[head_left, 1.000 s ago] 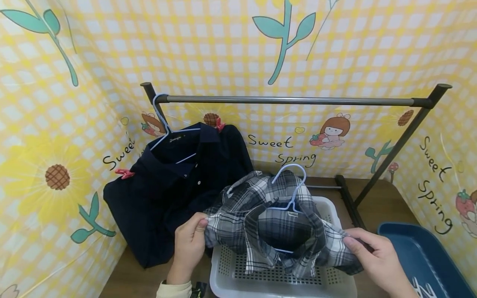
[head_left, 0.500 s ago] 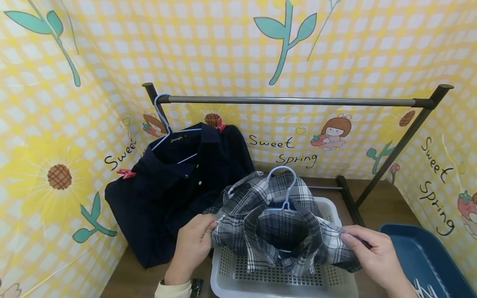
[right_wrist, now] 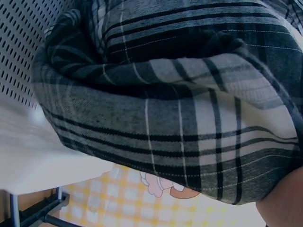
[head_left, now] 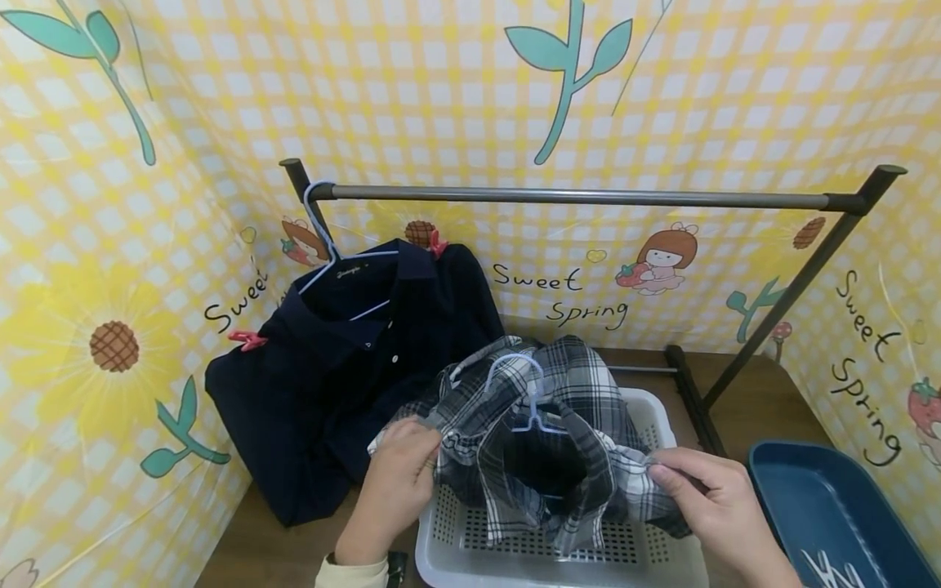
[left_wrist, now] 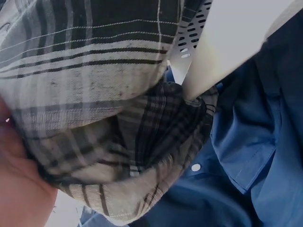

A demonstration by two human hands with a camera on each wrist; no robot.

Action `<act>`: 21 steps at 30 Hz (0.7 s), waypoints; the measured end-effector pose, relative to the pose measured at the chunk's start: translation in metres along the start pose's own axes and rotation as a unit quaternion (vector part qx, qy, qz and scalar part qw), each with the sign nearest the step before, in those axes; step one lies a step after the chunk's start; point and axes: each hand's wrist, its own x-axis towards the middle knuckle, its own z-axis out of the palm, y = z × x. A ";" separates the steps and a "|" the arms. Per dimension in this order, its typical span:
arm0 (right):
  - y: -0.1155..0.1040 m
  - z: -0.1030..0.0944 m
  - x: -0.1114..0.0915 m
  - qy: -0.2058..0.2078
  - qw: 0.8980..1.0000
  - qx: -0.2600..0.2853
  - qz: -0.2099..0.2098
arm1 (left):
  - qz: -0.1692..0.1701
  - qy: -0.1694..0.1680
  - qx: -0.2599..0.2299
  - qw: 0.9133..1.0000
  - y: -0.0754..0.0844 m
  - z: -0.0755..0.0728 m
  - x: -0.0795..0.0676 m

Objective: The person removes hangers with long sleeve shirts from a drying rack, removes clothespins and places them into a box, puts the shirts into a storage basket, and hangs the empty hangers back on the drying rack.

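Observation:
A grey, black and white plaid shirt is held up over a light plastic basket. My left hand pinches its left shoulder in the head view, and my right hand grips the other shoulder between thumb and fingers. A pale blue hanger sits inside the collar, its hook tilted to the left and its arms mostly hidden by cloth. In the left wrist view plaid fabric hangs from the left hand. Folded plaid cloth fills much of the right wrist view, above the edge of the right hand.
On a metal clothes rack, a dark navy shirt hangs at the left end from another blue hanger, with red clips on its shoulders. A blue tray holding white hangers stands at the right.
The hanger's hook has swung and tipped left within the collar. My left hand has shifted right, and my right hand has moved left, bringing the shoulders closer together.

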 end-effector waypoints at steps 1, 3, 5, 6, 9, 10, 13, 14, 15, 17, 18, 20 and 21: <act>0.000 0.001 0.000 0.000 1.000 0.003 -0.009 | 0.003 -0.003 0.000 1.000 0.001 0.001 0.001; 0.001 0.003 0.001 0.000 1.000 0.005 -0.019 | -0.003 -0.011 -0.001 1.000 0.003 0.002 0.001; 0.002 0.005 0.001 -0.001 1.000 0.006 -0.026 | -0.010 -0.012 -0.002 1.000 0.005 0.002 0.001; 0.002 0.006 0.001 -0.001 1.000 0.007 -0.029 | -0.013 -0.012 -0.002 1.000 0.006 0.003 0.001; 0.001 0.008 0.002 -0.002 1.000 0.004 -0.028 | -0.021 -0.007 -0.017 1.000 0.009 0.004 0.001; 0.000 0.008 0.003 -0.002 1.000 0.000 -0.028 | -0.020 -0.004 -0.022 1.000 0.010 0.004 0.001; -0.003 0.008 0.004 -0.004 1.000 -0.008 -0.025 | -0.015 0.006 -0.033 0.999 0.013 0.007 0.002; -0.003 0.007 0.004 -0.006 1.000 -0.010 -0.022 | -0.012 0.010 -0.035 0.999 0.015 0.007 0.003; -0.004 0.007 0.005 -0.007 1.000 -0.012 -0.020 | -0.007 0.016 -0.036 0.999 0.016 0.008 0.004; -0.006 0.007 0.005 -0.010 1.000 -0.017 -0.023 | 0.001 0.024 -0.037 0.999 0.018 0.010 0.006; -0.006 0.006 0.005 -0.012 0.999 -0.019 -0.023 | 0.003 0.027 -0.039 0.999 0.020 0.011 0.007; -0.007 0.006 0.006 -0.013 0.999 -0.033 -0.033 | 0.004 0.030 -0.046 0.998 0.023 0.013 0.009; -0.007 0.005 0.006 -0.014 0.998 -0.040 -0.040 | 0.003 0.032 -0.050 0.998 0.024 0.013 0.010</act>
